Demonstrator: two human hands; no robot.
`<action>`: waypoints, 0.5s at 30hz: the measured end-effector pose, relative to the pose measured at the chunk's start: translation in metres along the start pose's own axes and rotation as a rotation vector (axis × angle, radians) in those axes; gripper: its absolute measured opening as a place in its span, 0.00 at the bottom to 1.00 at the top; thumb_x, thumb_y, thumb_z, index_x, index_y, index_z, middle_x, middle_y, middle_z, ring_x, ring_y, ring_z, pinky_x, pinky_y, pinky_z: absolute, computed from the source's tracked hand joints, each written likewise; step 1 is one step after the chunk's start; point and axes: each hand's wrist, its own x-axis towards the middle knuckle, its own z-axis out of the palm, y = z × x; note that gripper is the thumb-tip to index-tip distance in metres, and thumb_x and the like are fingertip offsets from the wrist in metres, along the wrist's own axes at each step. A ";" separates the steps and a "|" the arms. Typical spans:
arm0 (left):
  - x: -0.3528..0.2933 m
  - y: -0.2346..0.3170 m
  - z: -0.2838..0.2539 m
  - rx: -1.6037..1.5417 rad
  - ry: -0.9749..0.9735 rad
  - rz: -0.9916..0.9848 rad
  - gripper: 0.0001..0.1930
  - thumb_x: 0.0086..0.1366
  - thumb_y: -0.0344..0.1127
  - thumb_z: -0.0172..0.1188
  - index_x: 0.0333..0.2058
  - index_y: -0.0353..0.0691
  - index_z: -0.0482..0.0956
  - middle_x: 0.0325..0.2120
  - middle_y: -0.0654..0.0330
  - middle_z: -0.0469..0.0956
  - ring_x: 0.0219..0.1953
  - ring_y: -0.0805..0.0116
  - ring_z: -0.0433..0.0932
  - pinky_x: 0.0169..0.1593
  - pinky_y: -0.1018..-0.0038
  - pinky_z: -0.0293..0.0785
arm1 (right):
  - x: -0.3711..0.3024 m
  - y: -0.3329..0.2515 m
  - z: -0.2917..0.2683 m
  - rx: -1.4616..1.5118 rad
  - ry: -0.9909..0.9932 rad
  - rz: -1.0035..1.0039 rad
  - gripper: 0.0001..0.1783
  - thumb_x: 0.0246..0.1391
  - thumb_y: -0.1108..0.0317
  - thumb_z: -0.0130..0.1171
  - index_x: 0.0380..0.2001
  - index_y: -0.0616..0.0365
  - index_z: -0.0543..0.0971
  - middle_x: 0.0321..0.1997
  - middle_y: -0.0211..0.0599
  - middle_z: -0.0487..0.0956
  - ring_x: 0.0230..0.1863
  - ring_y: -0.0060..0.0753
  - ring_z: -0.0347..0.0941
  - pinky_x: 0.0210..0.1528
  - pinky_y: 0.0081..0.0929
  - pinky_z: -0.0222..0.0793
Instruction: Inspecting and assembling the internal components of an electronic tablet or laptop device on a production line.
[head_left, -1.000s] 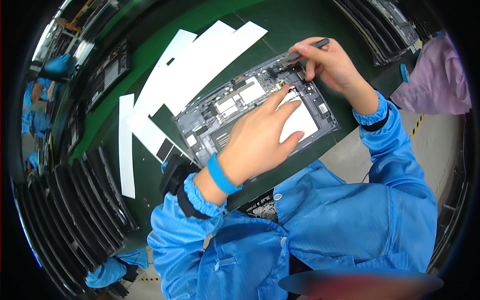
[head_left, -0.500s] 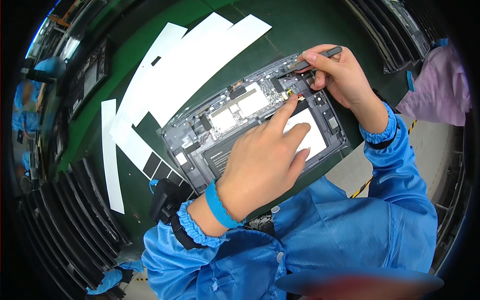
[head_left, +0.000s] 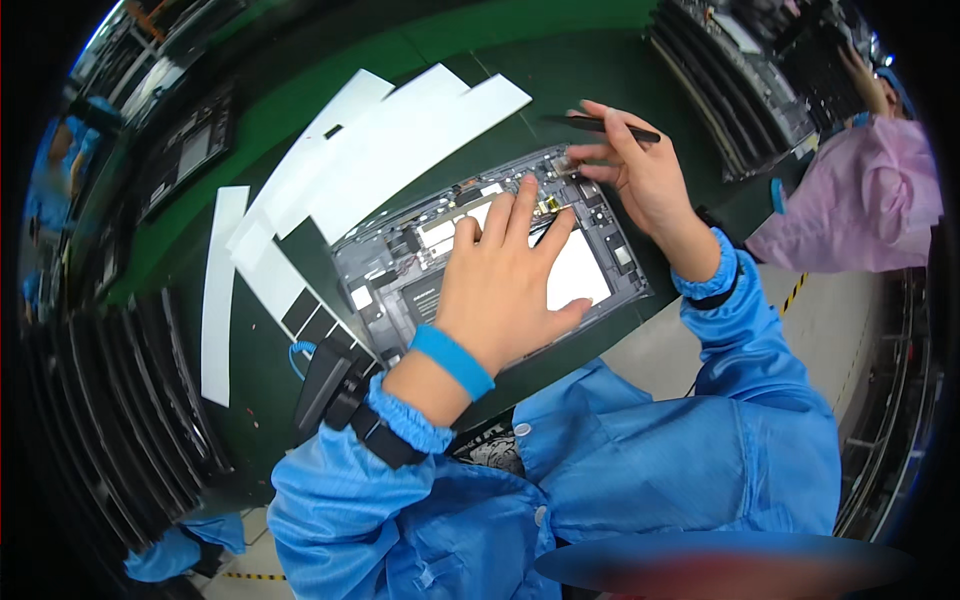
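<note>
An opened laptop chassis (head_left: 622, 282) lies slanted in front of me, its circuit board (head_left: 436, 236) along the far side and a dark battery (head_left: 422, 298) nearer to me. My left hand (head_left: 505, 285) rests over the middle with fingers spread, fingertips on or just above the board. A small yellow piece (head_left: 549, 205) shows beside its index finger. Beyond the far right corner, my right hand (head_left: 645, 190) pinches black tweezers (head_left: 590, 123) between thumb and fingers. The tweezers point left, apart from the board. Part of the battery and a white panel (head_left: 582, 272) are hidden under my left hand.
White sheets (head_left: 400, 140) overlap behind the chassis; a white strip (head_left: 222, 300) lies to the left. Black panels are stacked at the left (head_left: 120, 420) and far right (head_left: 715, 100). A co-worker's pink sleeve (head_left: 850, 200) is at the right.
My right hand has lifted the tweezers off the board's right end and turned them. My left hand has gone from pointing with the index finger to spreading its fingers over the board.
</note>
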 end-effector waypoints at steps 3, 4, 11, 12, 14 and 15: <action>-0.016 -0.003 -0.015 -0.016 0.032 0.014 0.35 0.51 0.53 0.65 0.56 0.46 0.71 0.60 0.44 0.63 0.59 0.50 0.63 0.56 0.58 0.61 | 0.008 0.008 -0.002 -0.237 0.147 -0.316 0.24 0.66 0.55 0.48 0.54 0.64 0.73 0.54 0.45 0.75 0.49 0.34 0.76 0.50 0.27 0.73; -0.027 0.005 -0.035 0.008 0.011 0.018 0.33 0.52 0.49 0.65 0.56 0.44 0.71 0.60 0.44 0.63 0.59 0.49 0.63 0.57 0.57 0.61 | 0.001 0.000 -0.010 -0.404 0.111 -0.349 0.25 0.68 0.55 0.45 0.56 0.65 0.71 0.54 0.46 0.76 0.53 0.33 0.73 0.57 0.28 0.67; -0.134 0.014 -0.054 -0.183 0.243 -0.537 0.28 0.58 0.34 0.62 0.56 0.35 0.67 0.60 0.40 0.61 0.58 0.44 0.65 0.60 0.59 0.61 | -0.056 0.003 -0.025 -0.675 -0.091 -0.120 0.23 0.68 0.61 0.43 0.58 0.66 0.67 0.54 0.48 0.76 0.57 0.33 0.71 0.61 0.26 0.61; -0.139 0.016 -0.049 -0.236 0.226 -0.578 0.27 0.61 0.35 0.61 0.57 0.35 0.66 0.61 0.37 0.58 0.61 0.42 0.63 0.61 0.60 0.60 | -0.059 0.010 -0.022 -0.697 -0.120 -0.149 0.22 0.67 0.63 0.45 0.58 0.66 0.67 0.58 0.49 0.74 0.59 0.32 0.69 0.60 0.25 0.61; -0.134 0.023 -0.045 -0.403 0.213 -0.651 0.27 0.61 0.35 0.61 0.58 0.34 0.65 0.63 0.34 0.53 0.64 0.41 0.60 0.63 0.60 0.59 | -0.062 0.009 -0.018 -0.776 -0.113 -0.079 0.22 0.65 0.66 0.47 0.59 0.63 0.66 0.59 0.47 0.72 0.61 0.33 0.67 0.60 0.26 0.61; -0.134 0.027 -0.041 -0.437 0.234 -0.661 0.27 0.61 0.35 0.61 0.58 0.34 0.66 0.64 0.33 0.52 0.64 0.41 0.60 0.63 0.60 0.59 | -0.067 0.003 -0.012 -0.699 -0.114 0.019 0.22 0.64 0.67 0.48 0.60 0.62 0.66 0.59 0.46 0.72 0.62 0.34 0.66 0.60 0.26 0.62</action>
